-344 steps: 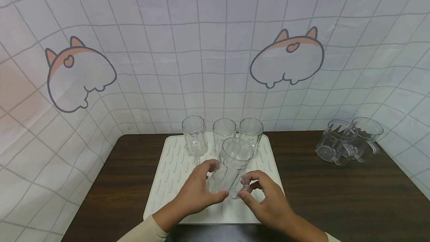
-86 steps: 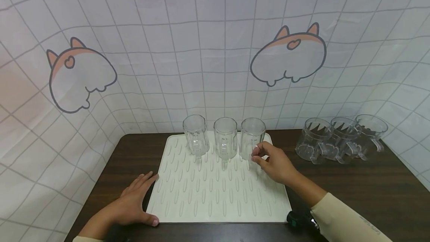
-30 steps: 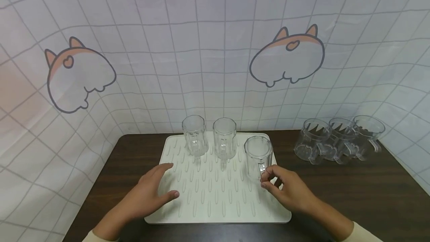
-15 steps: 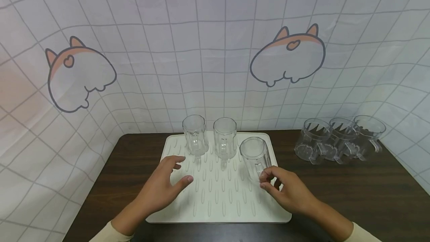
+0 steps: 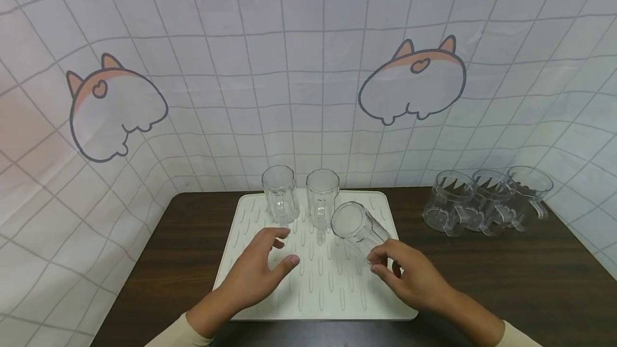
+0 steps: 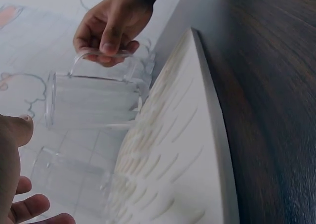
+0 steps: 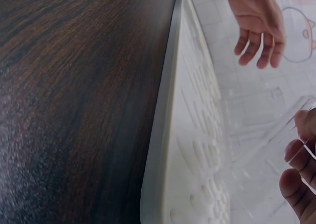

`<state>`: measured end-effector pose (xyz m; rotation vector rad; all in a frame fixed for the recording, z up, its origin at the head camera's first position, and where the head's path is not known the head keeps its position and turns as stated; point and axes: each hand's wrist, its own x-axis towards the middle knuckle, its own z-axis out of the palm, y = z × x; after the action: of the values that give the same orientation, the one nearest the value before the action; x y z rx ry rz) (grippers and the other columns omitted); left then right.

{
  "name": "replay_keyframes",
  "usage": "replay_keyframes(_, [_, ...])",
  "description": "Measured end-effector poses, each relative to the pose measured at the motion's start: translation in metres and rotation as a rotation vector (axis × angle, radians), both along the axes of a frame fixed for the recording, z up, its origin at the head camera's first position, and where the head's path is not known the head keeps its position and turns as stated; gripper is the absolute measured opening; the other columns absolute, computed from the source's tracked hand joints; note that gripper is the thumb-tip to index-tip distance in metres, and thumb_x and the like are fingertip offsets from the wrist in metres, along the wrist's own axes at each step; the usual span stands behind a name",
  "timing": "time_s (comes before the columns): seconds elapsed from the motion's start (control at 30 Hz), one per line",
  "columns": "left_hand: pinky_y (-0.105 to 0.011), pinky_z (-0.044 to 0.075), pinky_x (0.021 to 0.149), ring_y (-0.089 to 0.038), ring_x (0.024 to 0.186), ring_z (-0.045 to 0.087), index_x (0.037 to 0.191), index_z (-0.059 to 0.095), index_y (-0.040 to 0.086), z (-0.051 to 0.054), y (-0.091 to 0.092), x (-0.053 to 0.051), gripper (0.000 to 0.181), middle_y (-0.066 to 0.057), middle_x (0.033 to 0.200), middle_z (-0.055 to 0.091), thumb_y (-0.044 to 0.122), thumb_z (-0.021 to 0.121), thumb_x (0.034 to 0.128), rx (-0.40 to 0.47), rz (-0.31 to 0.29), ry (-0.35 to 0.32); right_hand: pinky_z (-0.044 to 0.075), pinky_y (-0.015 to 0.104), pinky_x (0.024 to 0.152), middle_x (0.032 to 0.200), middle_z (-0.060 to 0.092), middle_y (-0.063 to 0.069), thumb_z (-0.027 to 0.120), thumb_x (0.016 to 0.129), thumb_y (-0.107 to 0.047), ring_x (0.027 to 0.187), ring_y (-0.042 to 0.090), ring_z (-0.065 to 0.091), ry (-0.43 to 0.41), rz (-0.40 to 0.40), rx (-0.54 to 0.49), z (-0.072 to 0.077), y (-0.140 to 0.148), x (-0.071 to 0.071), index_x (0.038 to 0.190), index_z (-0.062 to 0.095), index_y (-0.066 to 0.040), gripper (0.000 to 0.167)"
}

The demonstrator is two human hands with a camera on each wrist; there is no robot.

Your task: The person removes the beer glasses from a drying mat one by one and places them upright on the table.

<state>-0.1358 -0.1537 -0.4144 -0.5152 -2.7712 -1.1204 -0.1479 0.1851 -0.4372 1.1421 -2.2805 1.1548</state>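
Gripping tilted mug (image 5: 362,232), right hand (image 5: 413,274), two mugs (image 5: 322,197) on tray (image 5: 330,299), seemingly empty

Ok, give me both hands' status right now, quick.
Left hand: open, fingers relaxed, holding nothing.
Right hand: closed, holding a tilted clear mug by its handle.

Clear mug (image 7: 269,157) in curled fingers (image 7: 292,187)
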Motion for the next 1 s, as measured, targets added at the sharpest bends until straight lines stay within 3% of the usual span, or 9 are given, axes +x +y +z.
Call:
replay_keyframes(0.2, [-0.046,0.052,0.090,-0.015,0.114,0.061,0.142,0.053,0.012,-0.003,0.009,-0.001,0.058,0.002,0.137,0.057,0.043,0.072,0.0961,-0.004,-0.025,0.031,0.044,0.016,0.057,0.096,0.063,-0.010,0.080,0.082,0.006,0.079,0.004,0.054,0.060,-0.026,0.026,0.002,-0.001,0.002,0.109,0.067,-0.017,0.037])
replay_keyframes(0.4, [-0.045,0.052,0.091,-0.015,0.114,0.062,0.142,0.053,0.012,-0.004,0.016,-0.002,0.059,0.000,0.137,0.057,0.044,0.071,0.0965,-0.002,-0.056,0.030,0.042,0.012,0.063,0.095,0.062,-0.012,0.080,0.081,0.004,0.078,0.003,0.055,0.121,-0.043,0.046,0.000,-0.001,0.002,0.111,0.070,-0.018,0.039])
replay_keyframes(0.6, [-0.046,0.051,0.092,-0.012,0.117,0.060,0.144,0.051,0.016,-0.003,0.024,-0.003,0.063,0.005,0.139,0.055,0.048,0.072,0.0943,0.022,-0.062,0.003,0.042,0.011,0.064,0.097,0.062,-0.010,0.082,0.079,0.004,0.075,0.001,0.054,0.173,-0.044,0.046,-0.002,-0.002,0.001,0.112,0.072,-0.018,0.041])
replay_keyframes(1.0, [-0.045,0.051,0.090,-0.013,0.116,0.061,0.149,0.047,0.014,0.001,0.046,-0.011,0.074,0.002,0.139,0.056,0.055,0.071,0.0924,0.044,-0.074,0.015,0.041,0.011,0.062,0.096,0.060,-0.013,0.082,0.079,0.003,0.073,-0.002,0.050,0.154,-0.062,0.062,0.001,-0.003,0.005,0.111,0.073,-0.021,0.041])
